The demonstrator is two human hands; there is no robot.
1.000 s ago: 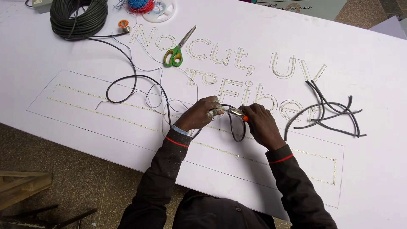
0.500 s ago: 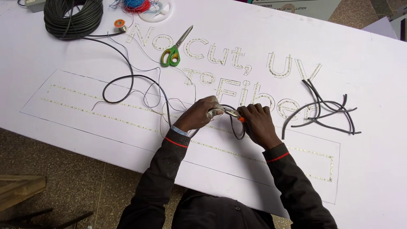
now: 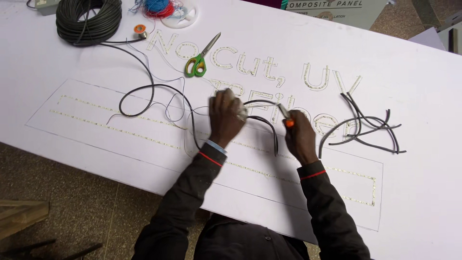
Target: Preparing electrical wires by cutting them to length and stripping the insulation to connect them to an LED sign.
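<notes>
Compared with the earlier frames, both hands had drawn apart and lifted slightly away from the body, stretching the cable between them. Left hand point(image 3: 226, 115) was closed around a thin black sheathed cable point(image 3: 262, 120) near its stripped end, where pale strands showed at the fist. Right hand point(image 3: 299, 135) was clamped on a small orange-handled cutting tool point(image 3: 287, 117), whose metal tip met the same cable; a loop of it hung down between the two hands. Dark sleeves with red cuff piping ran back toward the lower edge.

Beneath the hands lay a large white sign panel point(image 3: 409, 202) on the table, bearing a rectangular outline of small light dots and, further off, dotted letter shapes partly hidden by the hands. To the right of the right hand, well apart, lay a loose bundle of cut black cable pieces point(image 3: 365, 126). From the left hand the cable curved away left in open loops.

Beyond the letters rested green-handled scissors point(image 3: 199, 61), closed. At the far left corner sat a large coil of black cable point(image 3: 88, 20), with a small orange tape roll point(image 3: 140, 29) just beside it and a tangle of red and blue wire on a clear spool point(image 3: 166, 9) near the far edge.
</notes>
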